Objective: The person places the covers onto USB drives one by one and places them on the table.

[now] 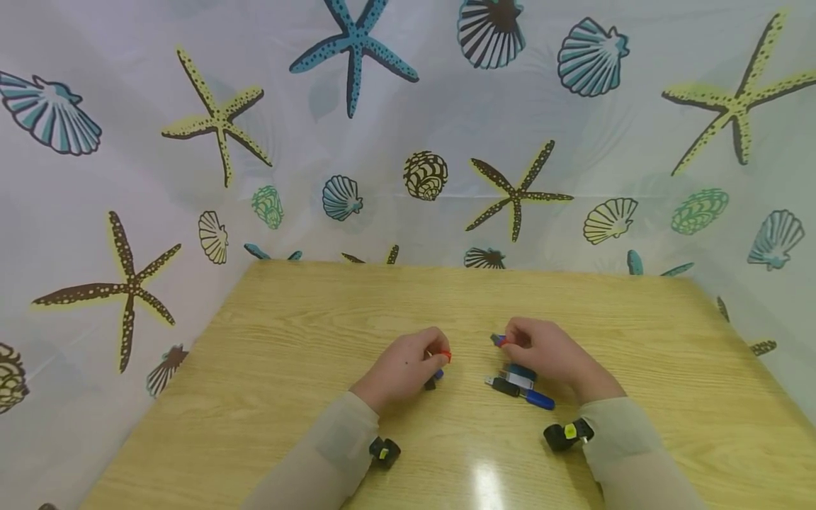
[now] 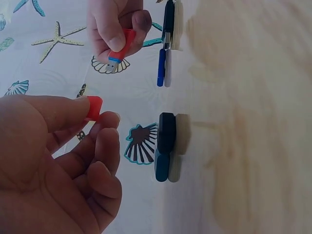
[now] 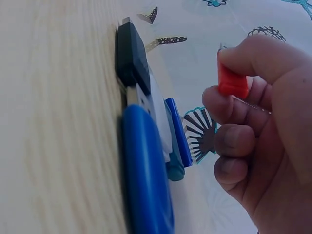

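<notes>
My left hand (image 1: 403, 367) pinches a small red cap (image 2: 94, 108) between thumb and fingers. Across from it, my right hand (image 1: 550, 350) grips a red USB flash drive (image 2: 127, 43); its metal plug is bare and points toward the left hand. The cap and the drive are apart. Under the left hand lie a dark cap (image 2: 167, 132) and a blue-green one (image 2: 162, 166), partly hidden in the head view. Beside the right hand several flash drives lie close together, among them a black one (image 3: 132, 56), a blue one (image 3: 145, 165) and a white one (image 1: 519, 381).
Both hands are over a light wood table (image 1: 306, 304). A white curtain (image 1: 395, 142) printed with starfish and shells hangs behind and along the sides. Dark wrist cameras, one on the left sleeve (image 1: 344, 443) and one on the right sleeve (image 1: 627, 439), stick out near the tabletop.
</notes>
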The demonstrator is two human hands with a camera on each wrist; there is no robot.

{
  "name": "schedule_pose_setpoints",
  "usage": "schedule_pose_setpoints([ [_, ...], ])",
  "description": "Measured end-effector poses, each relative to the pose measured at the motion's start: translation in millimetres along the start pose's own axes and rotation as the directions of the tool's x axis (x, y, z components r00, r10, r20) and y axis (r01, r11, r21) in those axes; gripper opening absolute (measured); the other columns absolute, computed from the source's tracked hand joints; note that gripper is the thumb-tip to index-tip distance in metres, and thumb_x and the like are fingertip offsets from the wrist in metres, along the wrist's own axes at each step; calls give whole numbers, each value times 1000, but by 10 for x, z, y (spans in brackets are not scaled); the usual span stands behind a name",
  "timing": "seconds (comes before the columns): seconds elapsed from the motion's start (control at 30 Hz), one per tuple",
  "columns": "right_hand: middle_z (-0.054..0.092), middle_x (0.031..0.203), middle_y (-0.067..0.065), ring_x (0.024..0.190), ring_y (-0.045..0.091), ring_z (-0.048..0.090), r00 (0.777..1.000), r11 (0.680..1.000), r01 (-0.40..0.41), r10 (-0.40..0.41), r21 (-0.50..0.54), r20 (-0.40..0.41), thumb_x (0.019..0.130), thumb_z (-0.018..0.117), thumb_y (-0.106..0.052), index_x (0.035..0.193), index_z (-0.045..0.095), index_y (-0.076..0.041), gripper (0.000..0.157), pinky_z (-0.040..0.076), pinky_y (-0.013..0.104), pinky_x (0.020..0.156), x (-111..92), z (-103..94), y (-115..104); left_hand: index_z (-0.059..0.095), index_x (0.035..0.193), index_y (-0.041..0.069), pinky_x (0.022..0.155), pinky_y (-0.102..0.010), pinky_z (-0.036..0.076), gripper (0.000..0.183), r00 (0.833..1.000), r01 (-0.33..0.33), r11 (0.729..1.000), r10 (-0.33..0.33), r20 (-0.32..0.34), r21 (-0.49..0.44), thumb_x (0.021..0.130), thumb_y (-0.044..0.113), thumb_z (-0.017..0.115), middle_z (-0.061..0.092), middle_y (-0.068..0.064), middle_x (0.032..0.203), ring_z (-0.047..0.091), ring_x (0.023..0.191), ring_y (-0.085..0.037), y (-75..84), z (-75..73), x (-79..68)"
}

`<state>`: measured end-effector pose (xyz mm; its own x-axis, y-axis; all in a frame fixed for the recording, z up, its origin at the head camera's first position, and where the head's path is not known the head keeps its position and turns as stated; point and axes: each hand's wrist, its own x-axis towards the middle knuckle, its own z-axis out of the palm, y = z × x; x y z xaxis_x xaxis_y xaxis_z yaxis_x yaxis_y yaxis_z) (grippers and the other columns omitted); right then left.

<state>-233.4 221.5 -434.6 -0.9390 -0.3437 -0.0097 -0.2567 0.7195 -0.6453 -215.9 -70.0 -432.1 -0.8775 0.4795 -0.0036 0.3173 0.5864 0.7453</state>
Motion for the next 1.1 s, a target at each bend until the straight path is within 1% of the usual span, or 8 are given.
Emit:
schedule_pose_setpoints([
  [0.23, 62, 86, -3, 75, 19, 56, 997, 997, 69, -69, 26, 17, 99, 67, -36, 99, 61, -24, 13, 48, 35, 65, 20, 44, -40, 59, 105, 25, 65, -32, 46, 5, 1000, 4, 1000, -5, -13, -12, 104, 30, 60, 67, 4, 95, 54, 69, -13, 5, -1, 8],
  [0.33, 60, 79, -4, 68, 18, 54, 994, 993, 111, -112, 28, 14, 99, 67, -36, 100, 62, -26, 11, 46, 33, 61, 29, 66, -54, 60, 105, 25, 68, -32, 47, 5, 1000, 17, 1000, -18, -16, -19, 104, 29, 60, 68, 4, 97, 56, 74, -13, 17, -3, 4],
  [0.47, 57, 74, -6, 63, 15, 52, 988, 988, 150, -151, 33, 17, 100, 67, -34, 100, 64, -28, 7, 44, 31, 59, 33, 97, -78, 60, 106, 25, 70, -33, 49, 4, 999, 36, 999, -36, -14, -37, 104, 29, 60, 68, 3, 99, 58, 76, -13, 29, -7, -2],
  [0.6, 61, 76, -5, 63, 14, 53, 986, 985, 161, -163, 64, 44, 100, 65, -27, 102, 65, -26, 2, 46, 31, 59, 28, 126, -123, 60, 107, 25, 70, -32, 49, 3, 999, 42, 998, -43, -14, -44, 104, 25, 60, 68, 3, 101, 58, 77, -13, 30, -12, -2],
  [0.7, 62, 77, -4, 63, 15, 54, 984, 983, 165, -169, 80, 51, 98, 64, -18, 102, 65, -25, 8, 46, 31, 58, 25, 143, -165, 61, 107, 26, 69, -32, 49, 4, 999, 47, 998, -48, -10, -49, 104, 23, 61, 67, 3, 102, 58, 77, -13, 31, -15, 0],
  [0.77, 62, 78, -5, 64, 16, 54, 985, 984, 160, -164, 81, 54, 97, 64, -15, 101, 66, -25, 11, 46, 30, 58, 21, 153, -197, 61, 107, 26, 68, -32, 49, 5, 999, 51, 997, -51, -9, -51, 104, 23, 61, 67, 3, 101, 58, 76, -14, 30, -14, 5],
  [0.97, 66, 79, -5, 65, 15, 56, 981, 981, 171, -178, 87, 82, 97, 65, -18, 100, 69, -20, 5, 47, 31, 59, 37, 189, -244, 61, 106, 27, 67, -33, 49, 5, 998, 60, 996, -61, -5, -58, 104, 22, 60, 67, 2, 100, 58, 74, -14, 28, -12, 12],
  [1.1, 69, 80, -3, 65, 15, 60, 975, 977, 187, -198, 107, 98, 99, 64, -19, 101, 69, -18, 5, 49, 32, 61, 35, 200, -268, 62, 106, 27, 67, -32, 50, 4, 999, 47, 997, -48, 1, -56, 104, 23, 61, 67, 3, 98, 58, 73, -14, 25, -5, 11],
])
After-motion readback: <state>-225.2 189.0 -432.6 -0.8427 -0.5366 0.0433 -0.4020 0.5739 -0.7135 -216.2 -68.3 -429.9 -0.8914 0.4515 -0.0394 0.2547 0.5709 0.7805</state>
